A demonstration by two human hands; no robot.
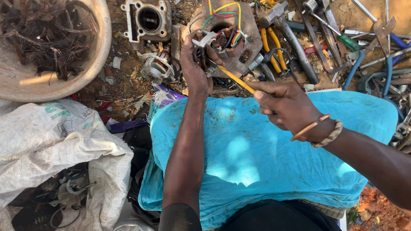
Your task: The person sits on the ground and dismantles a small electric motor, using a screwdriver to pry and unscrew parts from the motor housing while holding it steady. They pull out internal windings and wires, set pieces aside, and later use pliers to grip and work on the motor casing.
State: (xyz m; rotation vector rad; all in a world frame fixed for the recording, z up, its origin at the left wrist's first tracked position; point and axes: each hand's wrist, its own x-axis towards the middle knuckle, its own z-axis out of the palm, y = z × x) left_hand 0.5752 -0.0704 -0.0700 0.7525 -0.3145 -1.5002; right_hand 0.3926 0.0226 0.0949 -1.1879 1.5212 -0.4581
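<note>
The motor stator (231, 38), a rusty round housing with red, yellow and green wires looping out of its top, lies on the littered ground just beyond the blue cloth (257, 145) that covers the person's lap. The left hand (195, 64) grips the stator's near left edge, fingers curled into its windings. The right hand (287, 107), just below and right of the stator, is clenched around a yellow-handled tool (237, 80) whose tip pokes into the stator beside the left fingers. Right of the stator lie yellow pliers (272, 51), a hammer (287, 30) and scattered wrenches. Left of it sits a grey engine block (147, 19), and farther left a pale basin (96, 55) full of tangled copper wire (43, 34). Below the basin, well left of the stator, slumps a white woven sack (55, 141) with faded green print, open on scrap metal.
</note>
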